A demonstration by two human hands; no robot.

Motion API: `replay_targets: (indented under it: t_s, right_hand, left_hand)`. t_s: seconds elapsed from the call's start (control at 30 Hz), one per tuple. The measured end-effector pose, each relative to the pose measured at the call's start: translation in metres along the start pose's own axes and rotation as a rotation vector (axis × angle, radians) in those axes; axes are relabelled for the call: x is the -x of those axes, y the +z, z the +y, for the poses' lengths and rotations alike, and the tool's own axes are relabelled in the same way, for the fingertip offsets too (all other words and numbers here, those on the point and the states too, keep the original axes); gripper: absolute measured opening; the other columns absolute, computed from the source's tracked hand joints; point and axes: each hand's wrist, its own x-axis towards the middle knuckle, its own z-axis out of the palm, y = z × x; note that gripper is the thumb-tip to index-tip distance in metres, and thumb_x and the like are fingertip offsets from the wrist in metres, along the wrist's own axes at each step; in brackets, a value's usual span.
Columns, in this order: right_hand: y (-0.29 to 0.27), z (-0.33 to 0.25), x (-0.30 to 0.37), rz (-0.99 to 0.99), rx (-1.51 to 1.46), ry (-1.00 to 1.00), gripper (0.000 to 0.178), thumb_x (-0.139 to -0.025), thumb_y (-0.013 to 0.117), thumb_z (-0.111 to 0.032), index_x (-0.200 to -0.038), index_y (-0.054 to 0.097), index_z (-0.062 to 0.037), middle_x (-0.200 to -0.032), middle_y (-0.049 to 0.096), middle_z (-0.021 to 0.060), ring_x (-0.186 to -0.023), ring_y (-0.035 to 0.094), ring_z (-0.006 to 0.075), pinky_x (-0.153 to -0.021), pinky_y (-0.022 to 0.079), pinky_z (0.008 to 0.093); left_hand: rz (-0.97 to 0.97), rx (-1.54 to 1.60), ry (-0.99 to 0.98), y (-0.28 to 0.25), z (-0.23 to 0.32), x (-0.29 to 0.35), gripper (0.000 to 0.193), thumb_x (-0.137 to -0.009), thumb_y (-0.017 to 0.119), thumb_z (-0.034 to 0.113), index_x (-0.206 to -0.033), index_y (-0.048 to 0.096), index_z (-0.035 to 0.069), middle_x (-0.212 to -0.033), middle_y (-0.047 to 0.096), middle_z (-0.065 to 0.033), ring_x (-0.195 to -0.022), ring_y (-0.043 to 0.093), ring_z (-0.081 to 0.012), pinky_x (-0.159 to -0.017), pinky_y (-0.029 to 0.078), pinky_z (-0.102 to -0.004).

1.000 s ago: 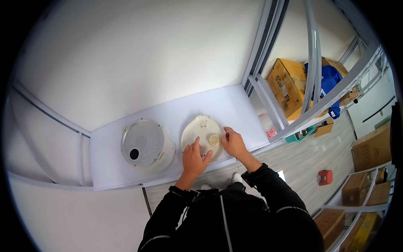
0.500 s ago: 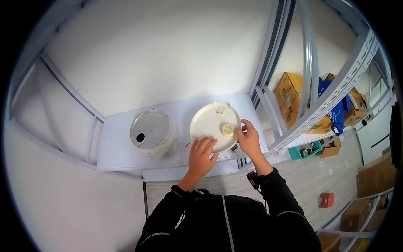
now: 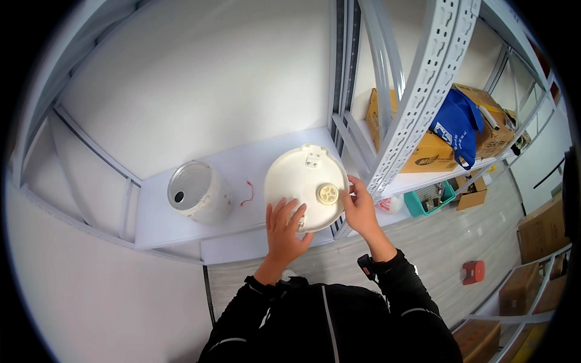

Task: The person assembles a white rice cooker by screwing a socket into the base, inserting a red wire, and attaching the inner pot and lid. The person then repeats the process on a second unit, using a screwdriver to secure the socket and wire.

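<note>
Fingers of the left hand (image 3: 284, 236) slightly spread, tips on the lower-left face of the lid (image 3: 287, 175). Right hand (image 3: 363, 212): thumb and fingers pinching the lid's right rim. Lid sits between the two hands, inner face up; whether it touches the shelf (image 3: 239, 160), cannot tell. On that face, just left of the right thumb: a spoked hub (image 3: 327, 194).

Placed from the lid: white wall (image 3: 206, 91) beyond; pale shelf under and left; grey floor (image 3: 417, 254) to the lower right; perforated post (image 3: 417, 91) right; yellow carton (image 3: 426, 156) right, past the post; white drum (image 3: 209, 196), dark round hole in its top, left; blue bag (image 3: 454, 124) far right; teal tray (image 3: 416, 209) right; red stool (image 3: 473, 272) well off, lower right; thin red wire (image 3: 250, 192) near, left, on the shelf.
</note>
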Motion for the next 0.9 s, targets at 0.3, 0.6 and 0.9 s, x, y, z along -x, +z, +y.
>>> replay_targets:
  t_s: [0.3, 0.6, 0.9]
  right_hand:
    - [-0.008, -0.002, 0.022, -0.001, 0.009, -0.035, 0.045, -0.105, 0.064, -0.013, -0.147, 0.054, 0.0008, -0.103, 0.064, 0.0089, -0.074, 0.07, 0.0148, -0.065, 0.054, 0.0317]
    - [0.027, -0.008, 0.039, -0.41, -0.084, 0.021, 0.053, -0.107, 0.064, -0.009, -0.153, 0.037, -0.0043, -0.113, 0.059, 0.0083, -0.087, 0.07, 0.0131, -0.074, 0.056, 0.0294]
    - [0.087, -0.005, 0.039, -0.625, -0.142, 0.046, 0.057, -0.105, 0.069, -0.015, -0.151, 0.039, -0.0032, -0.113, 0.062, 0.0097, -0.078, 0.068, 0.0126, -0.067, 0.052, 0.0284]
  left_hand:
    - [0.196, 0.548, -0.667, -0.015, 0.009, 0.048, 0.07, -0.096, 0.078, 0.019, -0.152, 0.042, -0.003, -0.143, 0.053, -0.0213, -0.131, 0.057, -0.0289, -0.106, 0.049, -0.0408]
    - [0.265, 1.014, -1.088, -0.028, 0.003, 0.085, 0.054, -0.101, 0.069, 0.002, -0.148, 0.042, 0.004, -0.139, 0.06, -0.0139, -0.12, 0.069, -0.0224, -0.091, 0.063, -0.0349]
    - [0.386, 0.937, -1.066, -0.076, -0.012, 0.131, 0.065, -0.095, 0.065, -0.007, -0.151, 0.036, 0.008, -0.139, 0.059, -0.0131, -0.117, 0.069, -0.0213, -0.084, 0.064, -0.0347]
